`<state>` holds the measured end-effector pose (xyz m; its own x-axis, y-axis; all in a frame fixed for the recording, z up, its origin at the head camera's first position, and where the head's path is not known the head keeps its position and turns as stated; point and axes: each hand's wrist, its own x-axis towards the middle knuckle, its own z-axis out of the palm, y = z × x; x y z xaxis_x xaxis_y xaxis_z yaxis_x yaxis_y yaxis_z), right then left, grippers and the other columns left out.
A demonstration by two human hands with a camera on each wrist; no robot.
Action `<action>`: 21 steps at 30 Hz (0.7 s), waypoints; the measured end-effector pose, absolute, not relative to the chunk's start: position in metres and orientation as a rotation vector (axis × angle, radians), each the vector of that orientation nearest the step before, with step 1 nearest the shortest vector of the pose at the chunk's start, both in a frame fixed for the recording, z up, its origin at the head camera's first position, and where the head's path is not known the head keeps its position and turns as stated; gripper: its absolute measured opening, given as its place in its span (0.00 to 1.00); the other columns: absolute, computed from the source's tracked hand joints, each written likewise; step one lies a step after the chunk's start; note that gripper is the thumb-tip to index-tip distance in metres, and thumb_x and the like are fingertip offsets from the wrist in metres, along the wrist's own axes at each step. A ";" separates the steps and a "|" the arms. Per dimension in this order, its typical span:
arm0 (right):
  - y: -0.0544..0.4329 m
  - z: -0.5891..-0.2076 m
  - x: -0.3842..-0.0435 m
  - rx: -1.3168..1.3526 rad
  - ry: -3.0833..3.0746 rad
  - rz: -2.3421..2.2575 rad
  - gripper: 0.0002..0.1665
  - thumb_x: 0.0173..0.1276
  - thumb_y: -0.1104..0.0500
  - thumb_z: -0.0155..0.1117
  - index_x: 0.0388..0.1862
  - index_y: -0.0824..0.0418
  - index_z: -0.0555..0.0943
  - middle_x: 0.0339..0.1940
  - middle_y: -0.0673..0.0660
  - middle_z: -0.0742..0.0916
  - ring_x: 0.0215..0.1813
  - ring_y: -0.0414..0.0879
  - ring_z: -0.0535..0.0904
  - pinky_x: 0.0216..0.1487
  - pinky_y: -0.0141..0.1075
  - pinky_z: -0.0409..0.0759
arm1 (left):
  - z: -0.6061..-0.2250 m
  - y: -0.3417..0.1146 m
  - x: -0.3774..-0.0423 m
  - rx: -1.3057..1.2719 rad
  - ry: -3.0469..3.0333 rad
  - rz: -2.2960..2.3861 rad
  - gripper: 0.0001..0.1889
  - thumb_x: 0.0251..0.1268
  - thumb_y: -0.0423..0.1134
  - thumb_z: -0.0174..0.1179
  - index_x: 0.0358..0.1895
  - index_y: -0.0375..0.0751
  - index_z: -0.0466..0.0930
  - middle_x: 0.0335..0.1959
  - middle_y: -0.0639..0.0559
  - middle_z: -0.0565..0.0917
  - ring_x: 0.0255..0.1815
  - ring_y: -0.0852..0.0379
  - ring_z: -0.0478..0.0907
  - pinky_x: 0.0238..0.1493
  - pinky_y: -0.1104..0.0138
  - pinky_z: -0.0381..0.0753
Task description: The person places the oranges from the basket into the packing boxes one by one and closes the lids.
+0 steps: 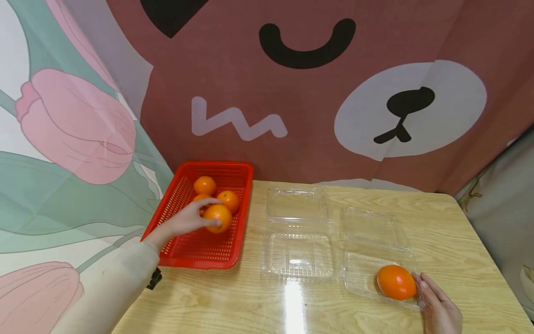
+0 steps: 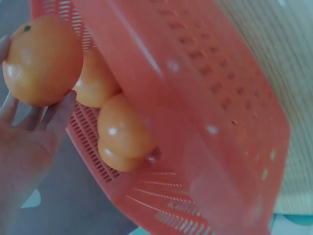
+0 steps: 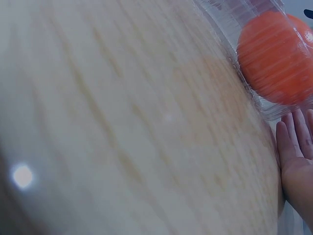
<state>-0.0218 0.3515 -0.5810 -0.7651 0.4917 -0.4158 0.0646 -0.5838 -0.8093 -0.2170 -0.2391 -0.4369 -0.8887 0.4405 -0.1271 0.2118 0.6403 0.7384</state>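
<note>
A pale sleeve (image 1: 112, 292) fills the lower left corner, with a small black device (image 1: 155, 279) showing beside its cuff. From the sleeve, the left hand (image 1: 193, 218) reaches over the red basket (image 1: 196, 264), its thumb and fingers curled round an orange (image 1: 219, 219). Three loose oranges lie in the basket: one near the back (image 1: 204, 185), one just to the right of it (image 1: 229, 200), and one (image 1: 202, 198) partly covered by the hand. Whether the gripped orange touches any of them, I cannot tell.

Beside the basket on the tabletop (image 1: 442, 236), a clear middle box (image 1: 298, 253) lies unfolded, its lid (image 1: 298, 202) laid back toward the wall. It sits between the basket and the clear right-hand box (image 1: 359, 273), which is also unfolded, its lid (image 1: 375, 229) behind it. Another orange (image 1: 397, 282) rests in the front half, toward the right end. The right hand (image 1: 442, 308) is at that end, fingers stretched out and touching the box's edge.

A red-brown curtain (image 1: 308, 153) with a bear's face hangs right behind the tabletop, a tulip-patterned curtain (image 1: 79, 125) is on the left, and greyish cloth (image 1: 506, 185) hangs at the right.
</note>
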 end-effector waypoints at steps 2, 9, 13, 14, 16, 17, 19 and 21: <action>0.351 -0.580 -0.023 -0.988 -1.298 2.390 0.07 0.66 0.60 0.70 0.35 0.45 0.89 0.36 0.43 0.89 0.41 0.31 0.85 0.41 0.22 0.80 | -0.434 -0.236 -0.216 0.502 2.576 1.137 0.33 0.60 0.49 0.71 0.68 0.45 0.72 0.62 0.43 0.74 0.57 0.44 0.72 0.58 0.50 0.74; 0.350 -0.577 -0.022 -1.052 -1.357 2.368 0.04 0.62 0.55 0.74 0.34 0.44 0.88 0.36 0.40 0.89 0.41 0.28 0.84 0.41 0.21 0.79 | -0.425 -0.217 -0.210 0.504 2.600 1.259 0.32 0.59 0.47 0.72 0.67 0.45 0.73 0.58 0.44 0.78 0.53 0.45 0.76 0.55 0.53 0.77; 0.350 -0.577 -0.020 -1.007 -1.375 2.385 0.03 0.63 0.54 0.72 0.34 0.43 0.88 0.37 0.39 0.88 0.42 0.28 0.83 0.42 0.21 0.79 | -0.423 -0.206 -0.207 0.525 2.634 1.246 0.31 0.59 0.48 0.72 0.66 0.48 0.74 0.58 0.47 0.79 0.52 0.47 0.76 0.53 0.56 0.78; 0.350 -0.578 -0.020 -0.991 -1.386 2.386 0.04 0.64 0.55 0.71 0.35 0.43 0.88 0.37 0.39 0.88 0.42 0.28 0.83 0.42 0.21 0.78 | -0.422 -0.203 -0.206 0.527 2.640 1.238 0.31 0.59 0.48 0.72 0.66 0.48 0.74 0.58 0.48 0.79 0.52 0.47 0.76 0.53 0.57 0.78; 0.350 -0.578 -0.020 -0.987 -1.402 2.384 0.04 0.65 0.55 0.71 0.34 0.42 0.88 0.37 0.39 0.88 0.41 0.28 0.83 0.41 0.21 0.78 | -0.419 -0.197 -0.203 0.524 2.636 1.237 0.31 0.58 0.49 0.72 0.66 0.50 0.74 0.59 0.49 0.78 0.51 0.48 0.75 0.52 0.57 0.79; 0.350 -0.578 -0.020 -0.979 -1.412 2.385 0.04 0.66 0.55 0.70 0.34 0.42 0.88 0.37 0.39 0.88 0.41 0.28 0.83 0.41 0.21 0.78 | -0.418 -0.194 -0.201 0.527 2.630 1.240 0.31 0.58 0.49 0.72 0.66 0.50 0.74 0.60 0.49 0.77 0.52 0.47 0.75 0.52 0.57 0.79; 0.351 -0.578 -0.020 -0.961 -1.432 2.384 0.06 0.67 0.55 0.69 0.34 0.42 0.87 0.37 0.38 0.88 0.41 0.28 0.83 0.41 0.21 0.78 | -0.415 -0.188 -0.198 0.537 2.608 1.247 0.32 0.58 0.50 0.72 0.66 0.50 0.73 0.61 0.50 0.76 0.53 0.47 0.74 0.52 0.57 0.79; 0.350 -0.577 -0.020 -0.958 -1.444 2.378 0.06 0.68 0.56 0.69 0.34 0.42 0.87 0.37 0.38 0.88 0.41 0.28 0.83 0.41 0.21 0.78 | -0.412 -0.182 -0.196 0.555 2.590 1.254 0.33 0.57 0.50 0.72 0.67 0.51 0.73 0.63 0.51 0.74 0.55 0.47 0.74 0.53 0.56 0.79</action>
<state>-0.0198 0.3505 -0.5773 -0.7705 0.4761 -0.4238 0.1566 -0.5031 -0.8499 -0.1956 -0.1819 -0.4121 -0.9069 0.4207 -0.0250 0.2413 0.5669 0.7876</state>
